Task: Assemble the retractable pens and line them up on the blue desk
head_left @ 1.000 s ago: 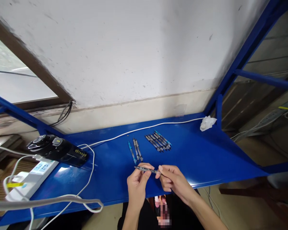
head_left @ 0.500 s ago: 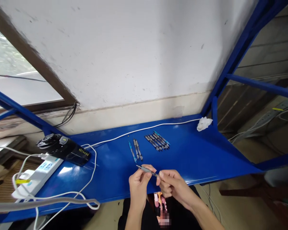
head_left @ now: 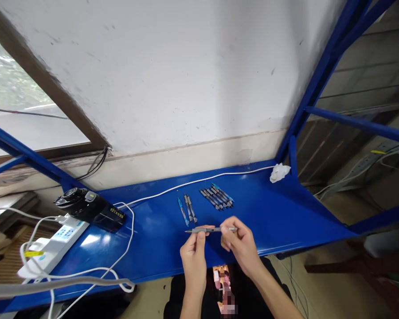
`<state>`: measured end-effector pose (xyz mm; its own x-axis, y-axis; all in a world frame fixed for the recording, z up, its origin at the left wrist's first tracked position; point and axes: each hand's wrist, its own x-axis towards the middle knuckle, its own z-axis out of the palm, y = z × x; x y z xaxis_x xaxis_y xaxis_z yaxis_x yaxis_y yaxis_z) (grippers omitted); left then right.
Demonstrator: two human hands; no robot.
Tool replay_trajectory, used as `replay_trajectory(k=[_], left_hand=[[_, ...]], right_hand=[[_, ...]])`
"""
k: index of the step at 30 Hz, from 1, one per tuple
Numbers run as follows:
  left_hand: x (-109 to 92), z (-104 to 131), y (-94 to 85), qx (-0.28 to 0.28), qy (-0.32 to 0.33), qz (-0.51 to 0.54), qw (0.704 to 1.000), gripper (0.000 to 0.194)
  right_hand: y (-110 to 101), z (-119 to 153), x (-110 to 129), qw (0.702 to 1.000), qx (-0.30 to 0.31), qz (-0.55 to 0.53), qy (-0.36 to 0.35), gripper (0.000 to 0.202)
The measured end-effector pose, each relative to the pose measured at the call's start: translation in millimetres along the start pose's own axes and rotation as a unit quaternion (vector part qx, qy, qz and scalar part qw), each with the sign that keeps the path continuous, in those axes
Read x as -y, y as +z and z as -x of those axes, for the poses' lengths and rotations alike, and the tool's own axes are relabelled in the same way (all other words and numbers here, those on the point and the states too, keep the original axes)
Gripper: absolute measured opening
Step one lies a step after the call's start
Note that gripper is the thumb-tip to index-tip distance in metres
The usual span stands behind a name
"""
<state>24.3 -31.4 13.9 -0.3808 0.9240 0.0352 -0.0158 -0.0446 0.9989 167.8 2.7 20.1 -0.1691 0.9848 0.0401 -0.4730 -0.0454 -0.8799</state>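
Above the front edge of the blue table, a slim grey pen (head_left: 215,230) lies level between my two hands. My left hand (head_left: 193,257) pinches its grey grip near the pointed tip, which faces left. The fingers of my right hand (head_left: 241,243) are closed around the rear part, with the end sticking out to the right. Beyond my hands, a blue pen (head_left: 182,211) and two grey-black pens (head_left: 190,208) lie on the table. A row of several more pens (head_left: 217,197) lies to their right.
A black bottle (head_left: 95,210) lies beside a white power strip (head_left: 58,243) on the left. A white cable (head_left: 173,188) crosses the blue table (head_left: 269,212) to a crumpled white tissue (head_left: 279,173). Blue frame posts (head_left: 314,84) stand at the sides, with a wall behind.
My right hand has moved up and slightly right along the pen. The pen has turned from slanting to nearly level, and more of its middle now shows between my hands.
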Motion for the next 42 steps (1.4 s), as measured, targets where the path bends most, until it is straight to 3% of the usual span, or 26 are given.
replay_trajectory(k=[4,8,10,13,19,27,42], left_hand=[[-5,-6,-3.7,0.082,0.097,-0.108,0.986,0.034],[2,-23,-23.3,0.065,0.238,-0.225,0.943,0.021],[7,-31,-34.5,0.051,0.255,-0.263,0.929,0.021],[8,-36,-44.3,0.022,0.212,-0.266,0.94,0.025],[4,-34,-44.4,-0.004,0.154,-0.239,0.959,0.031],[5,-32,-44.4,-0.041,0.091,-0.254,0.962,0.034],[6,-32,-42.1,-0.018,0.132,-0.251,0.959,0.033]], right_hand=[[4,-65,26,0.989,-0.039,-0.141,-0.033,0.036],[4,-144,51,0.965,0.02,-0.261,0.023,0.034],[1,-175,54,0.938,0.054,-0.339,0.056,0.028],[-8,-203,44,0.907,0.043,-0.405,0.108,0.045],[-30,-205,17,0.882,-0.009,-0.462,0.089,0.047],[-31,-198,18,0.887,-0.001,-0.456,0.064,0.047],[-25,-191,15,0.897,-0.014,-0.437,0.059,0.043]])
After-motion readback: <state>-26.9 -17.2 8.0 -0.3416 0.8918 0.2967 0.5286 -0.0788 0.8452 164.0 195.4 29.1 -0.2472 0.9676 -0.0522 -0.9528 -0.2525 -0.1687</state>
